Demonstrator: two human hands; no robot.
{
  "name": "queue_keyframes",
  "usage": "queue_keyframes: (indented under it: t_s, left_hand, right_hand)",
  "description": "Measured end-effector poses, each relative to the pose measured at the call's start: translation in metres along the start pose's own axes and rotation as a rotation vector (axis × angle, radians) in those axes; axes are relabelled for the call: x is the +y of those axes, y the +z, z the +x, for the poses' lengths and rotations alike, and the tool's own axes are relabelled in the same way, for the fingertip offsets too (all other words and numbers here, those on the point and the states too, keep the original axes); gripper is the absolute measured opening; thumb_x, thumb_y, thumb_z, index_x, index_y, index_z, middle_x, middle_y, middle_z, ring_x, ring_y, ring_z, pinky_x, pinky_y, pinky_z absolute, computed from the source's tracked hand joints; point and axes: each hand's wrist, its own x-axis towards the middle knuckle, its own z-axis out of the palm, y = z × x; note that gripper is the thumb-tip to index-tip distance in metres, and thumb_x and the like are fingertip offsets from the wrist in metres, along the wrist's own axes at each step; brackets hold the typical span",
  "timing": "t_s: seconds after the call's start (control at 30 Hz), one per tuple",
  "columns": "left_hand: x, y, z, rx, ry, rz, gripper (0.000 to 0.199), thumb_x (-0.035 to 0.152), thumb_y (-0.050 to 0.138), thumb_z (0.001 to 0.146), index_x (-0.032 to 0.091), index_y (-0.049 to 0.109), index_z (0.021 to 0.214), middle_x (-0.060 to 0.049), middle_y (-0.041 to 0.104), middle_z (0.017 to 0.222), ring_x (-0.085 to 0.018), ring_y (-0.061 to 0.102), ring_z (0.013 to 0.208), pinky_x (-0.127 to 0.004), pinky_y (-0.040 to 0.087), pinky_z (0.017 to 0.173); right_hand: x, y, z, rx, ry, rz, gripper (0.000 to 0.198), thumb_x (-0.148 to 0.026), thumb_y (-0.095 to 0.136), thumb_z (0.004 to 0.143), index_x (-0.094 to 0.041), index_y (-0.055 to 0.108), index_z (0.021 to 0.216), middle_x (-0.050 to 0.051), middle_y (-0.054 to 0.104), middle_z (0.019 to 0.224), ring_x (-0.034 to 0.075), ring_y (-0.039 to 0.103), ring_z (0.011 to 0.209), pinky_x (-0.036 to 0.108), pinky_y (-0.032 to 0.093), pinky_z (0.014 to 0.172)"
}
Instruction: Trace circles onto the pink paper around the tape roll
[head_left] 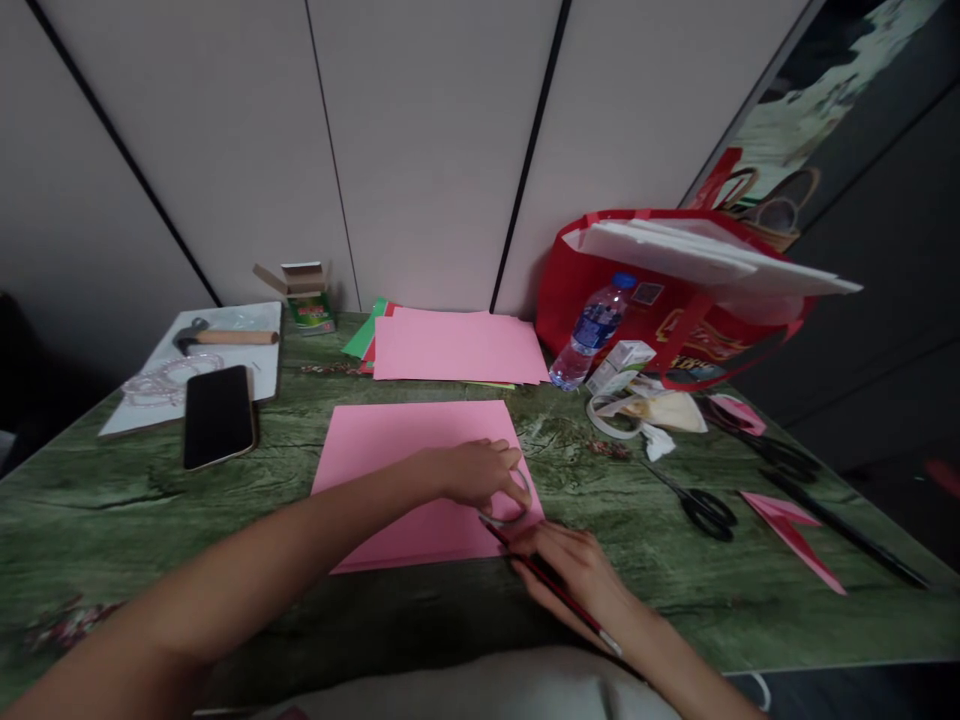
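Note:
A sheet of pink paper (390, 445) lies flat on the table before me. My left hand (480, 475) reaches across it and holds a thin pale ring (528, 492) down near the sheet's right edge. The ring's exact kind does not show, and my fingers hide part of it. My right hand (566, 565) grips a dark red and black pencil (559, 588) with a white end. Its tip touches or almost touches the ring's lower left rim; I cannot tell which.
Behind the sheet is a pink paper stack (457, 345). A phone (219, 415) and a hammer (232, 338) lie left. To the right are a water bottle (592, 330), a red bag (562, 270), scissors (705, 510) and folded pink paper (795, 535).

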Motion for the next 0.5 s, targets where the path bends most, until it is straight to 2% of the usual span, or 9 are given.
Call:
queue_keyframes:
  t_s: [0.17, 0.33, 0.5]
  left_hand:
    - [0.001, -0.001, -0.001, -0.005, -0.013, -0.023, 0.04, 0.021, 0.07, 0.075, 0.033, 0.062, 0.112, -0.006, 0.054, 0.103, -0.023, 0.047, 0.096, -0.03, 0.036, 0.082]
    - [0.0, 0.0, 0.0, -0.007, 0.0, -0.016, 0.04, 0.023, 0.07, 0.076, 0.032, 0.062, 0.115, -0.008, 0.053, 0.102, -0.023, 0.047, 0.095, -0.03, 0.037, 0.081]
    - [-0.001, 0.003, 0.001, 0.011, 0.006, -0.024, 0.039, 0.024, 0.07, 0.075, 0.031, 0.063, 0.113, -0.007, 0.053, 0.099, -0.023, 0.047, 0.093, -0.03, 0.037, 0.081]
  right_hand:
    - [0.0, -0.009, -0.006, -0.009, 0.001, 0.015, 0.011, -0.009, 0.05, 0.083, -0.019, 0.053, 0.088, 0.002, 0.062, 0.073, 0.014, 0.06, 0.065, 0.023, 0.046, 0.061]
    - [0.003, -0.02, -0.015, -0.087, 0.059, 0.012, 0.013, -0.008, 0.049, 0.085, -0.02, 0.053, 0.089, 0.001, 0.06, 0.073, 0.013, 0.058, 0.063, 0.023, 0.044, 0.06]
    - [0.012, -0.024, -0.024, -0.059, 0.07, 0.0, 0.012, -0.009, 0.049, 0.085, -0.02, 0.052, 0.09, 0.002, 0.061, 0.075, 0.013, 0.059, 0.065, 0.023, 0.044, 0.06]
